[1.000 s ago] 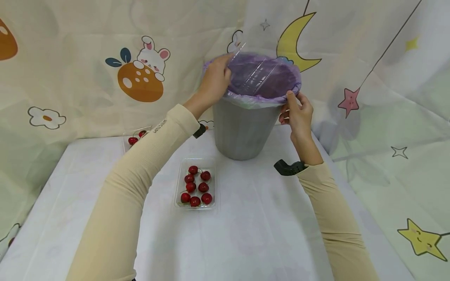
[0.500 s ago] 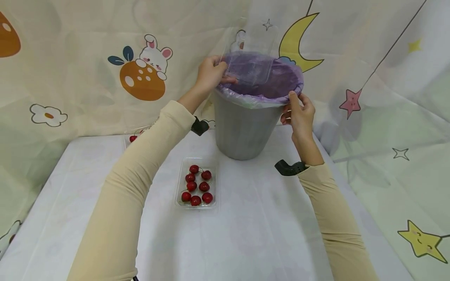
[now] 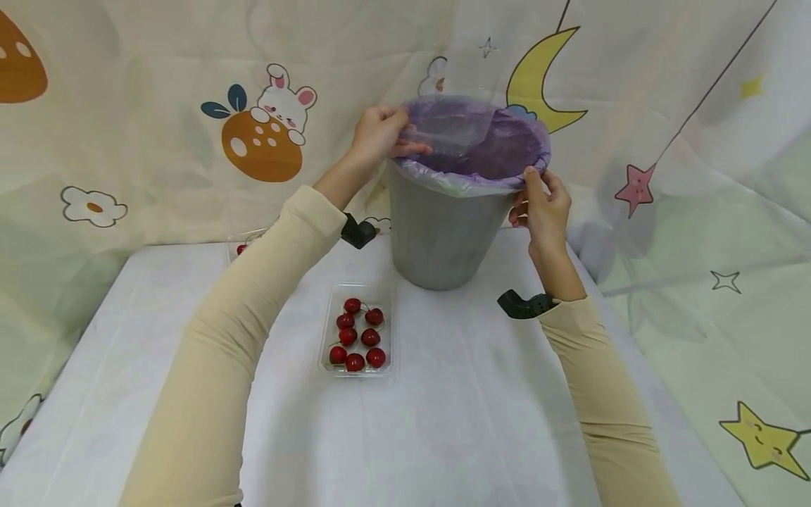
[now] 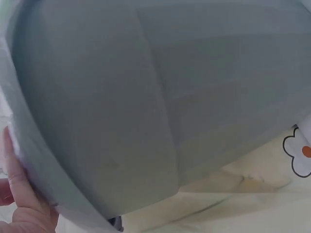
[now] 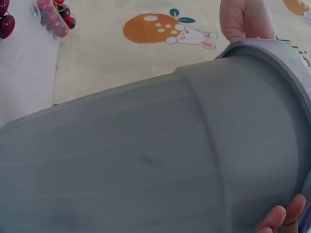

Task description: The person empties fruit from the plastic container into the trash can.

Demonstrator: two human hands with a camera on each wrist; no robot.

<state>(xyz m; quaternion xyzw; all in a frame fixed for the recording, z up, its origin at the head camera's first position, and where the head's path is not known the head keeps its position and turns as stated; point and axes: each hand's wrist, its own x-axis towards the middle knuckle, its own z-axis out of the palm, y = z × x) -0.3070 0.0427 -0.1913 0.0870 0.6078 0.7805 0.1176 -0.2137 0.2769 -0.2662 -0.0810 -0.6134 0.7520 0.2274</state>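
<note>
In the head view a grey trash bin (image 3: 446, 236) stands on the table, lined with a purple bag (image 3: 516, 144) folded over its rim. My left hand (image 3: 380, 134) is at the bin's left rim and pinches a clear plastic container (image 3: 459, 127), which tilts over the bin's mouth. Its outline is faint. My right hand (image 3: 546, 208) grips the right side of the rim, thumb on the bag's edge and fingers below. In the right wrist view its fingertips (image 5: 274, 217) show against the bin wall; the left wrist view has left-hand fingers (image 4: 19, 187) beside the rim.
A clear box (image 3: 389, 310) of several red cherries (image 3: 347, 336) sits on the white-covered table (image 3: 443, 408) in front of the bin. Behind my left sleeve a second box of cherries (image 3: 242, 249) is mostly hidden. A printed cloth (image 3: 152, 155) hangs behind.
My left hand has moved slightly left and turned, and the clear container has swung from a slanted, edge-on pose to show its broad face. My right hand keeps its hold on the rim.
</note>
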